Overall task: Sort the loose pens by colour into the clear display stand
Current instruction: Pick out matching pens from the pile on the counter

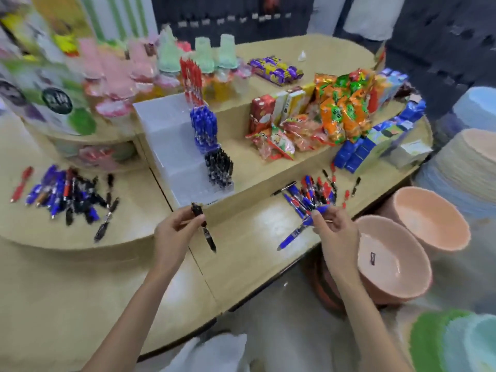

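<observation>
They're mid-sort, with a pen in each hand. The left hand pinches a black pen near its clip end, tip hanging down toward five o'clock. The right hand grips a blue pen by its top, and its tip points off toward seven o'clock. Both pens are lifted clear of the counter but not yet in the stand.

I'd say the next move is delivery. The clear display stand sits at twelve o'clock from the left hand, just beyond it. Each pen would have to be turned upright and slid in among its own colour, which looks fiddly given how tightly the bundles stand.

The stand is stepped in three tiers, filled only at the right end:
- **Top tier:** red pens.
- **Middle tier:** blue pens.
- **Lowest, nearest tier:** black pens.

The rest of each step looks unfilled, though blur makes that hard to swear to.

Plenty is still loose. A mixed pile lies at nine o'clock on the counter, and a second heap lies just past the right hand at twelve. Two peach bowls at three o'clock hold no pens that I can see.
</observation>
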